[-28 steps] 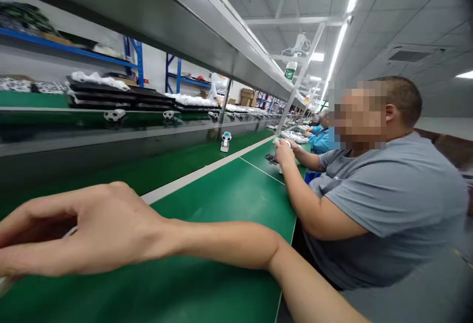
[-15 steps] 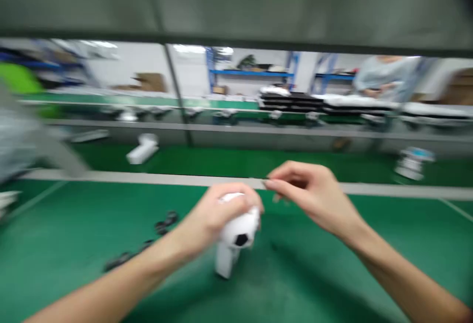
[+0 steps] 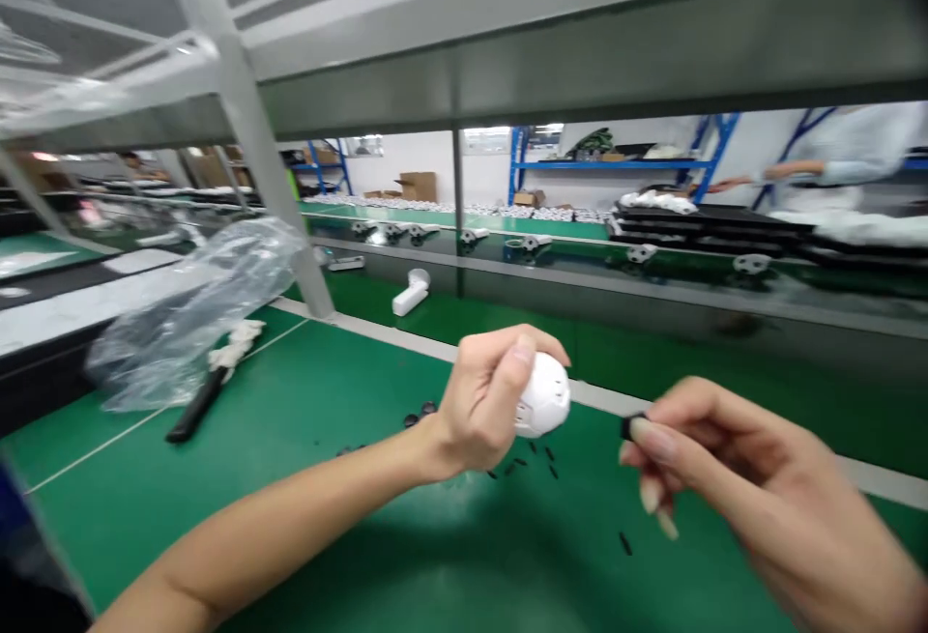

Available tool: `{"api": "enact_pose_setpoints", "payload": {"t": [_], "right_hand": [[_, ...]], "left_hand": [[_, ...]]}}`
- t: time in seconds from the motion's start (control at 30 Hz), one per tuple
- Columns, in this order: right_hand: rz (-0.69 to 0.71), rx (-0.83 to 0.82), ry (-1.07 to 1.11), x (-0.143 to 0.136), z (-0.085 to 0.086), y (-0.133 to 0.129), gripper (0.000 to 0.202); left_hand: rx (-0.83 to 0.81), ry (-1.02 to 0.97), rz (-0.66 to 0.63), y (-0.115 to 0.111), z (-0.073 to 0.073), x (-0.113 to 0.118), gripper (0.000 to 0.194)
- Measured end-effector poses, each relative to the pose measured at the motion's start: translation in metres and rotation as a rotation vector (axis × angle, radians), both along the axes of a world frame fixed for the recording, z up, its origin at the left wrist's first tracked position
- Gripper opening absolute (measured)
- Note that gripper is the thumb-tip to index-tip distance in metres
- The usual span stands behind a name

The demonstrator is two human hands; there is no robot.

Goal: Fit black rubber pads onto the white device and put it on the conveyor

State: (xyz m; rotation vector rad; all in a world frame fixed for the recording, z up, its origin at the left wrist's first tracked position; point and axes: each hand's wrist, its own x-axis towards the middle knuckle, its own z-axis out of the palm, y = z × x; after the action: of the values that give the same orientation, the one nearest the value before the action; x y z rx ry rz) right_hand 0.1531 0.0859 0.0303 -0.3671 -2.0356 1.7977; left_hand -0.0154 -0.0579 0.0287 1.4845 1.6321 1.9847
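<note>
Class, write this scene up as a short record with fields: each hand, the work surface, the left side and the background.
Left hand: grips a white rounded piece
Right hand: pinches a small black piece
Work surface: green, with small dark bits scattered
Left side: clear plastic bag, black-handled item
Background: blue-framed shelving, person in pale sleeves

Hidden, cropped.
Your left hand covers part of the white piece; head of far person cut off.
</note>
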Motion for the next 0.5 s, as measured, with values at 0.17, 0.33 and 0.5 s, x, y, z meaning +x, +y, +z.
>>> {"api": "enact_pose_setpoints", "payload": {"t": [0.17,0.33,0.5], "right_hand": [[0.103,-0.191,0.124,-0.006,0.009,-0.014,0.047],[0.134,-0.326,0.162,-0.006,0.004,-0.016,0.044],[0.237,-0.462,0.153,-0.010,0.004,-0.026,0.048]], "left_hand": [[0.038,0.255,0.023,0.001,0.000,0.003,0.043],[0.100,0.464,0.041,0.003,-0.004,0.010,0.035],[0.174,0.714,0.068,0.000,0.001,0.007,0.028]]}}
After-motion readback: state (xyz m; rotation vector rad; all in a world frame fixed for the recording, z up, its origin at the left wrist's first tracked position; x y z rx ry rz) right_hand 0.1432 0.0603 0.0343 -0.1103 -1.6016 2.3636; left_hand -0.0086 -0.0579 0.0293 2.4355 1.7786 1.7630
